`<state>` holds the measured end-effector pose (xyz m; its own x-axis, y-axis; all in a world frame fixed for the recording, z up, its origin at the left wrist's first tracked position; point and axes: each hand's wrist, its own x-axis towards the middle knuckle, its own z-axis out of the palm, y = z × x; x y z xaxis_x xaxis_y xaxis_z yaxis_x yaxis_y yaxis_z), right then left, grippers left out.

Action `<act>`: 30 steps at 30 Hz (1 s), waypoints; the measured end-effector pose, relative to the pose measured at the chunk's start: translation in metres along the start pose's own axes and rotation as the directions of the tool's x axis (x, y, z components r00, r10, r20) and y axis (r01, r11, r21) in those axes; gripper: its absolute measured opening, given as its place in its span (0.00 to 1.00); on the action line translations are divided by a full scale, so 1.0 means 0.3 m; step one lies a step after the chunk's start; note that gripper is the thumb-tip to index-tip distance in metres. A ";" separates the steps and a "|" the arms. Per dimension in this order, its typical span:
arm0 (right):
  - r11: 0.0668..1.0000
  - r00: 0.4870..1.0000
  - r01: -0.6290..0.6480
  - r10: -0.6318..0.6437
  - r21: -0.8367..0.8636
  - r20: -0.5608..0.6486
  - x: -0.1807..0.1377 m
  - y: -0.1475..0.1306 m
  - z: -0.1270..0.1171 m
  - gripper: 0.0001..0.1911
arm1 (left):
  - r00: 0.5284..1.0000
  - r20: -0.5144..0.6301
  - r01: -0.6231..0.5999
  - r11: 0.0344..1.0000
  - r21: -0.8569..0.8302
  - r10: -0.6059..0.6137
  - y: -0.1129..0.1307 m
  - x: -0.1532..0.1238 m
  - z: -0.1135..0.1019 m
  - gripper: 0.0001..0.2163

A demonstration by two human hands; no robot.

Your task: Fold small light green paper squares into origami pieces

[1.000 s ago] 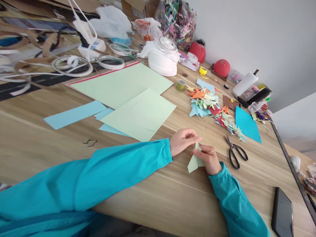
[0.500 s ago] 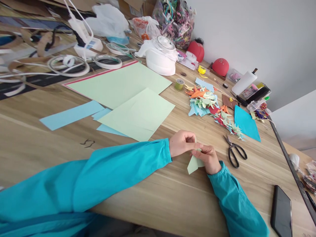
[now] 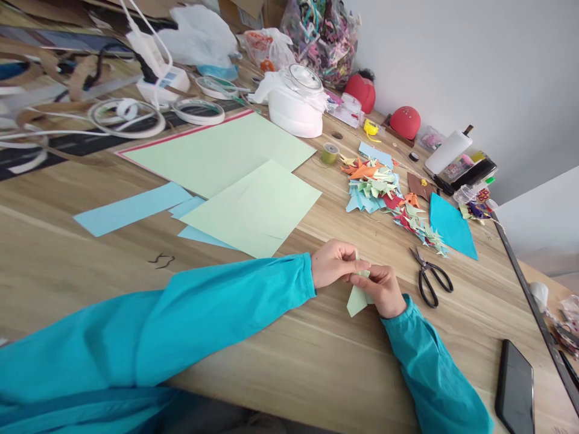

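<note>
Between my two hands is a small folded piece of pale green paper (image 3: pixel 357 301), its pointed flaps hanging below the fingers. My left hand (image 3: pixel 333 263) pinches its upper part with thumb and forefinger. From the other side my right hand (image 3: pixel 381 289) grips the paper, its fingertips touching those of the left. The fingers hide the middle folds. Beyond my hands lies a heap of folded paper cranes (image 3: pixel 373 185) in orange, green, blue and red. Black-handled scissors (image 3: pixel 432 277) lie partly open to the right of my right hand.
Pale green sheets (image 3: pixel 257 211) overlap blue paper strips (image 3: pixel 133 208) on the left. A turquoise sheet (image 3: pixel 452 226) is beside the cranes, and a phone (image 3: pixel 514 386) lies at the right. A thread spool (image 3: pixel 330 153), a white bundle (image 3: pixel 296 108) and coiled cables (image 3: pixel 126 117) stand farther back.
The lower flap of the folded paper has shifted slightly to the right and looks narrower. Both hands keep their grip in nearly the same place.
</note>
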<state>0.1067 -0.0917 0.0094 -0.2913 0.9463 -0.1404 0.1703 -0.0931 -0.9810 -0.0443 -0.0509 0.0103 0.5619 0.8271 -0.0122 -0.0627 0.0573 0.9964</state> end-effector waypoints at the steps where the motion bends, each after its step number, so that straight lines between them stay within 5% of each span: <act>1: 1.000 1.000 -0.006 0.006 -0.002 -0.002 0.000 -0.002 0.000 0.13 | 1.000 0.010 -0.007 1.000 -0.002 0.007 -0.003 0.001 -0.003 0.19; 12: 1.000 0.999 -0.023 0.022 -0.021 -0.038 0.001 -0.003 0.006 0.16 | 0.999 -0.018 0.042 0.995 -0.095 -0.044 -0.006 0.006 -0.007 0.21; 15: 0.999 0.990 -0.050 0.049 -0.005 -0.129 0.009 0.014 0.004 0.18 | 0.989 -0.149 -0.008 1.000 0.010 0.009 0.007 0.005 -0.009 0.21; 17: 0.998 0.969 -0.059 0.066 0.034 -0.237 0.017 0.031 0.001 0.18 | 0.945 -0.290 -0.101 0.978 0.184 0.153 0.013 -0.003 -0.008 0.17; 19: 0.996 0.948 -0.033 0.057 0.082 -0.312 0.025 0.045 -0.001 0.19 | 0.877 -0.298 -0.236 0.878 0.417 0.377 0.014 -0.017 -0.002 0.12; 22: 0.989 0.945 0.025 0.023 0.144 -0.325 0.031 0.049 0.004 0.19 | 0.783 -0.051 -0.433 0.602 0.671 0.620 0.002 -0.040 0.022 0.11; 27: 0.970 0.924 -0.001 0.094 0.243 -0.371 0.034 0.033 0.016 0.19 | 0.757 0.241 -0.438 0.198 0.877 0.608 -0.029 -0.053 0.064 0.24; 30: 0.967 0.916 0.007 0.097 0.256 -0.390 0.038 0.031 0.019 0.18 | 0.739 0.279 -0.416 0.090 0.905 0.614 -0.043 -0.043 0.065 0.20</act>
<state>0.0996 -0.0834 -0.0021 0.1170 0.9782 -0.1716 -0.0785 -0.1631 -0.9835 -0.0347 -0.0732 -0.0007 0.6067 0.4904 0.6257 0.5071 -0.8449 0.1704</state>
